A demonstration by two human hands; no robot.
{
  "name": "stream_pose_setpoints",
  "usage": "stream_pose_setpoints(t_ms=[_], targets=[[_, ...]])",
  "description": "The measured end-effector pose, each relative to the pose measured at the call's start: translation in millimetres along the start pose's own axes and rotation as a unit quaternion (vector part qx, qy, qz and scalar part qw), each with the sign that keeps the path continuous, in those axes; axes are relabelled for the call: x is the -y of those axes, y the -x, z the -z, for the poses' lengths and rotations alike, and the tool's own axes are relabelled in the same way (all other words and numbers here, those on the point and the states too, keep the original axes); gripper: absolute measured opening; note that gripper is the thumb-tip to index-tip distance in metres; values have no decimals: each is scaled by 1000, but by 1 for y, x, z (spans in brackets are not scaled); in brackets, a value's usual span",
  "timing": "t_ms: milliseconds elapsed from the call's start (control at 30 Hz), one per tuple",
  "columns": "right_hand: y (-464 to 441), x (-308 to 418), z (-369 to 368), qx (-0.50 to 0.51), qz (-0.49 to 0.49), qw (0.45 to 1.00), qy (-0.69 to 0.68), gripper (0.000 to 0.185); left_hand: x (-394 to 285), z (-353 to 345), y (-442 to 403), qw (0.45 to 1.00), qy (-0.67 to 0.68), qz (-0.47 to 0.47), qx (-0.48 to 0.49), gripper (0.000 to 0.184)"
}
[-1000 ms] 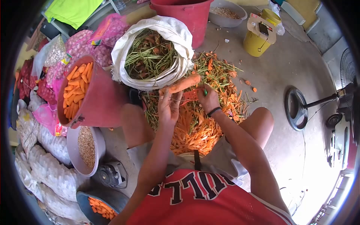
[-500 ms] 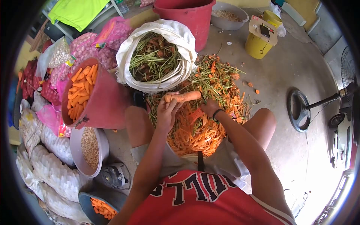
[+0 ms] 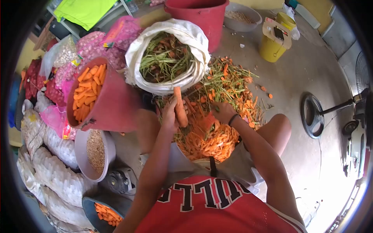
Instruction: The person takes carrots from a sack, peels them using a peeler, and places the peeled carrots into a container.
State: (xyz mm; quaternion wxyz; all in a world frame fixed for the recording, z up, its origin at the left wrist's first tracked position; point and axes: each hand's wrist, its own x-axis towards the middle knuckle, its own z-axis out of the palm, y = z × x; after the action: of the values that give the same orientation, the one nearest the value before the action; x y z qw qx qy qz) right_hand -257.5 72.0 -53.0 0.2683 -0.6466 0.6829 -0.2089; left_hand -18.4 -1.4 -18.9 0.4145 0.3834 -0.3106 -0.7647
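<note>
My left hand [image 3: 171, 114] is closed round a carrot [image 3: 180, 108], which points up and away from me, near the front rim of a white sack [image 3: 134, 68]. To its right, my right hand [image 3: 224, 112] is closed, wearing a dark wristband. A thin dark tool shows at its fingers; its kind is unclear. Below both hands, between my knees, lies a heap of orange carrot peelings [image 3: 213, 143]. Cut carrot ends and green stalks [image 3: 229, 83] spread over the floor beyond my right hand. Stalks and carrot tops fill the white sack.
On my left stands a red tub [image 3: 120, 101] of peeled carrots, with a grey basin [image 3: 110, 151] and white sacks [image 3: 58, 171] nearby. A dark bucket [image 3: 87, 209] holds more carrots. Ahead are a red bin [image 3: 213, 31] and yellow bucket [image 3: 270, 50]. A fan's round base [image 3: 309, 126] stands right.
The carrot in my left hand has turned from lying sideways to pointing away from me. My right hand has moved slightly right, apart from the carrot's end. The head view has shifted a little.
</note>
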Motion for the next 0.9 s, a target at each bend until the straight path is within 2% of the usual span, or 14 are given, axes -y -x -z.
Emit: stream_pose_setpoints(t_ms=[33, 167, 200, 367, 433, 667, 767, 833, 867, 900], targets=[[1, 0, -2, -39, 27, 999, -19, 24, 8, 4, 5, 998, -60, 23, -4, 45], [10, 15, -1, -69, 78, 994, -22, 26, 23, -8, 16, 957, -288, -45, 6, 46], [12, 22, 1, -65, 81, 994, -20, 24, 31, -6, 16, 961, -273, -47, 4, 47], [7, 35, -7, -61, 108, 992, -7, 24, 53, 1, 14, 919, -376, -120, 3, 41], [3, 39, -8, -34, 92, 995, -7, 32, 46, -6, 22, 890, -430, -151, -12, 39], [2, 50, -7, -28, 82, 996, 21, 35, 44, -2, 24, 904, -414, -106, 9, 44], [-2, 36, -14, 39, 40, 998, 3, 42, 49, -2, 29, 911, -402, -90, 23, 45], [-16, 6, -16, 216, -39, 965, 143, 49, 47, 1, 23, 912, -403, -56, 54, 46], [-22, -8, -17, 298, -79, 929, 204, 53, 45, -1, 18, 938, -340, -51, 42, 46], [-21, -8, -12, 274, -62, 947, 155, 58, 43, -2, 16, 961, -274, -42, 24, 46]])
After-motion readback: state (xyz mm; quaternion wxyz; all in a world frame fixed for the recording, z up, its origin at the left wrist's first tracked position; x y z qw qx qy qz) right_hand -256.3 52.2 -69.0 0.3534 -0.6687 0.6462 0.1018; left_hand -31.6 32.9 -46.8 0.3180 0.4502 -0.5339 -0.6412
